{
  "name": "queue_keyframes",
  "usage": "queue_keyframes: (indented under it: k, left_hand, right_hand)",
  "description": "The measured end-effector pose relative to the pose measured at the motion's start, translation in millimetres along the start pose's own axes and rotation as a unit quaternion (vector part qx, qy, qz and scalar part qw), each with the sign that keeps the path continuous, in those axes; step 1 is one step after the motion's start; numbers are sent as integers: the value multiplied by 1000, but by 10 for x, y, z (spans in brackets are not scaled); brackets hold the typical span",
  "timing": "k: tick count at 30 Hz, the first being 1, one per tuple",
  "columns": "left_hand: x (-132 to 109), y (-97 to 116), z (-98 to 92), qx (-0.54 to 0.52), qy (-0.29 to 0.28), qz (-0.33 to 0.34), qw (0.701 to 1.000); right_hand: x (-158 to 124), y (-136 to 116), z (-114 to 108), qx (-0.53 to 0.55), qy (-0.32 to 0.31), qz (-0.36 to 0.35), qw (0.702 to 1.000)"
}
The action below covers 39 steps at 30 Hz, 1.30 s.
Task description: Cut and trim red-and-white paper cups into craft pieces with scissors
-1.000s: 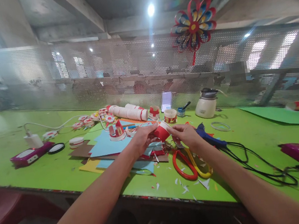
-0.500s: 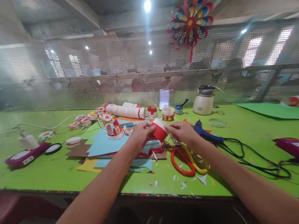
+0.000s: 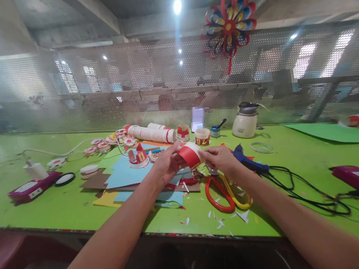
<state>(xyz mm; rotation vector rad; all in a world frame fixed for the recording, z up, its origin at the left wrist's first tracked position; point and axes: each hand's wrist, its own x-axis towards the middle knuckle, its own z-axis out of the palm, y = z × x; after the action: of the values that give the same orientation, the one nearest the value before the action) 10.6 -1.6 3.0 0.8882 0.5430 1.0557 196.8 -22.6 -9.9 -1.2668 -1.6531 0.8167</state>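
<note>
A red-and-white paper cup (image 3: 189, 155) is held between my two hands above a pile of coloured paper (image 3: 127, 177). My left hand (image 3: 167, 162) curves round its left end, the fingers partly hidden. At the cup's right edge, my right hand (image 3: 218, 156) pinches the rim between thumb and fingers. Scissors with one red and one yellow handle (image 3: 220, 196) lie under my right wrist, their blades partly covered. Just right of that hand rests a blue glue gun (image 3: 249, 160) with a black cord.
Behind lie stacked paper cups (image 3: 151, 134), small cut cups (image 3: 202, 137), and a blue jar (image 3: 214, 131). A white kettle (image 3: 244, 123) stands farther right. Purple power strips (image 3: 33, 187) lie at both sides. Paper scraps (image 3: 220, 223) litter the green table (image 3: 110, 215) near its front edge.
The paper cup has turned and now looks rounder, its red band facing up. My left fingers have loosened and shifted along its left side; my right hand keeps its pinch.
</note>
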Motion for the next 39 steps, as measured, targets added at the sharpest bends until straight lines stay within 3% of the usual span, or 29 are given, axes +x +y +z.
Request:
queue_keyframes:
  k: [6, 11, 19, 26, 34, 39]
  left_hand:
    - [15, 30, -16, -40, 14, 2, 999]
    - [36, 25, -70, 27, 30, 34, 999]
    - [-69, 16, 29, 18, -38, 2, 999]
    - [-40, -113, 31, 46, -58, -16, 997]
    - [-71, -136, 99, -34, -18, 12, 999]
    - [-109, -168, 137, 30, -27, -17, 999]
  right_hand:
    - [3, -9, -15, -20, 3, -12, 1000]
    - [-18, -20, -44, -35, -5, -19, 999]
    - [12, 18, -16, -47, 20, -35, 998]
    - [40, 65, -26, -38, 35, -50, 997]
    - [32, 4, -23, -31, 48, -63, 996]
    - [19, -43, 1, -56, 72, -63, 994]
